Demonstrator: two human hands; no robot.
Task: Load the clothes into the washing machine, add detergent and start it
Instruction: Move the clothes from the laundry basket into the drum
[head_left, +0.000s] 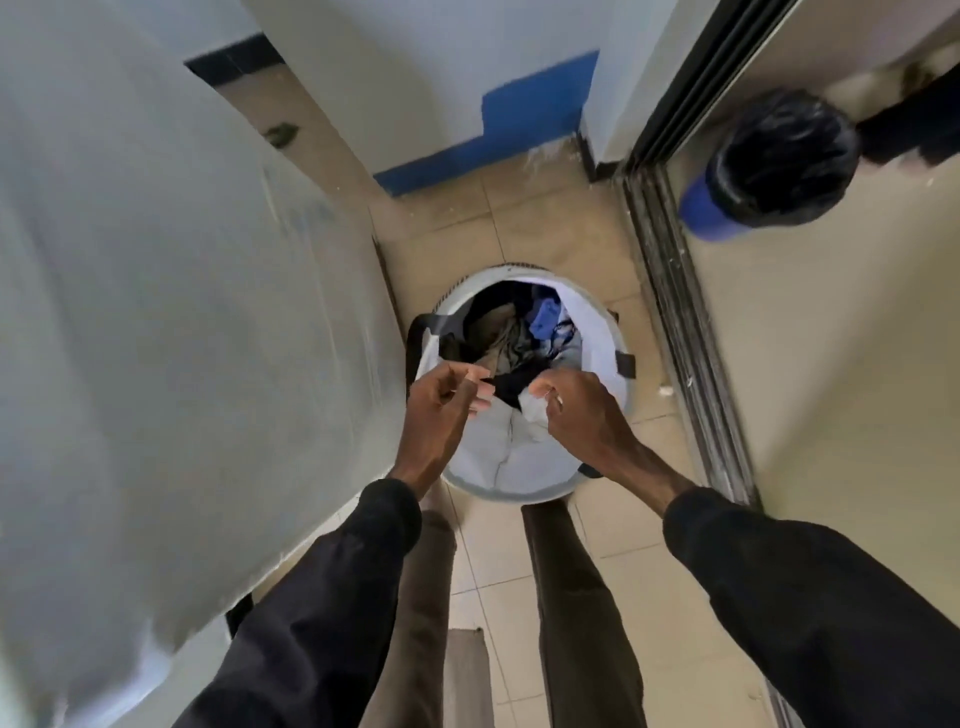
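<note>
Hands: left hand (447, 397) pinches dark garment (506, 388); right hand (579, 413) grips white cloth (532, 411).
Risk: thin pinch may slip, dropping garment into basket (602, 338).

Left sleeve (311, 597) and right sleeve (805, 597): long, black, plain fabric, loose folds, cuffs ending at the wrists. Left hand (441, 410) and right hand (579, 413) bare. Right hand carries a thin pale ring (559, 399) on one finger. Trousers (576, 597): dark brown, near centre of scene.
</note>
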